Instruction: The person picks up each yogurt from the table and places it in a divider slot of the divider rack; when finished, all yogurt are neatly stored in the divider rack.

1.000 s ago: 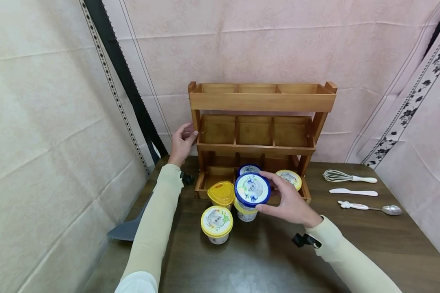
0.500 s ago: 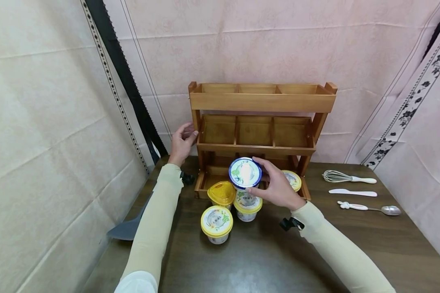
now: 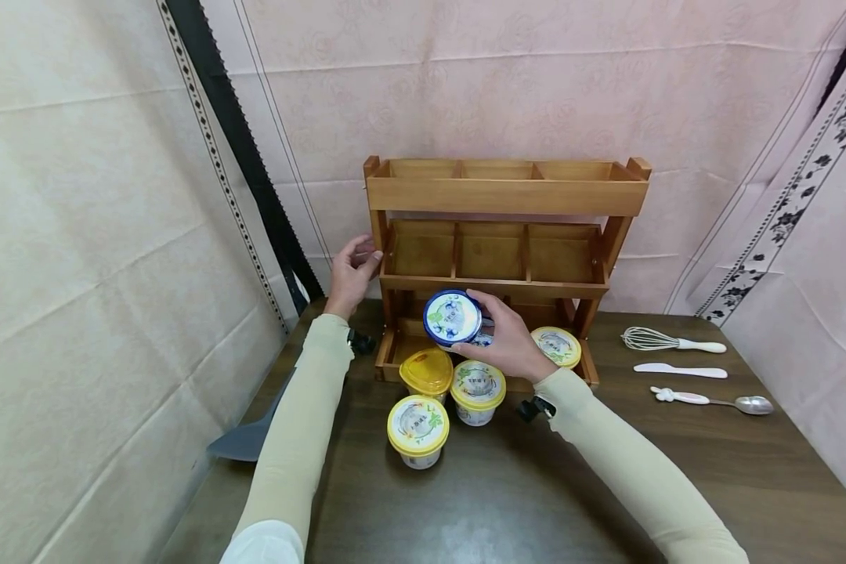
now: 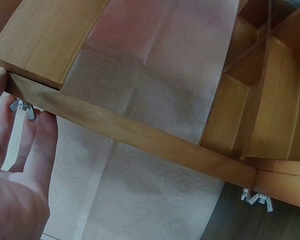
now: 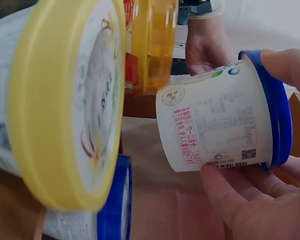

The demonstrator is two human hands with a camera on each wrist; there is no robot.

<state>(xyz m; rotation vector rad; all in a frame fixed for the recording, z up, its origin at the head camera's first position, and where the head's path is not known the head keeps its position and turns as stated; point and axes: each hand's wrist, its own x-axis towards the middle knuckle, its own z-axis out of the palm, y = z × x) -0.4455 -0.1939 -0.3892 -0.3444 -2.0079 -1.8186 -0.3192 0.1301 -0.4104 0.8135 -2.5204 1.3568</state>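
A white tub with a blue lid (image 3: 453, 317) is gripped in my right hand (image 3: 511, 341), tilted in front of the wooden rack's bottom tier. In the right wrist view, my fingers and thumb hold that tub (image 5: 215, 120) around its lid end. Behind it, another blue-lidded tub (image 3: 486, 333) is partly hidden. My left hand (image 3: 352, 276) holds the left upright of the wooden rack (image 3: 500, 197); in the left wrist view, the thumb and fingers of the left hand (image 4: 22, 160) lie on either side of the wooden post (image 4: 130, 132).
Yellow-lidded tubs stand in front of the rack (image 3: 478, 384) (image 3: 417, 427), beside an amber-lidded cup (image 3: 426, 372). Another yellow-lidded tub (image 3: 557, 346) sits in the bottom right. A whisk (image 3: 670, 340), white knife (image 3: 680, 370) and spoon (image 3: 712, 400) lie at the right.
My right hand has carried the blue-lidded tub left and toward the rack, uncovering the yellow-lidded tub beneath its earlier position. My left hand has stayed on the rack.
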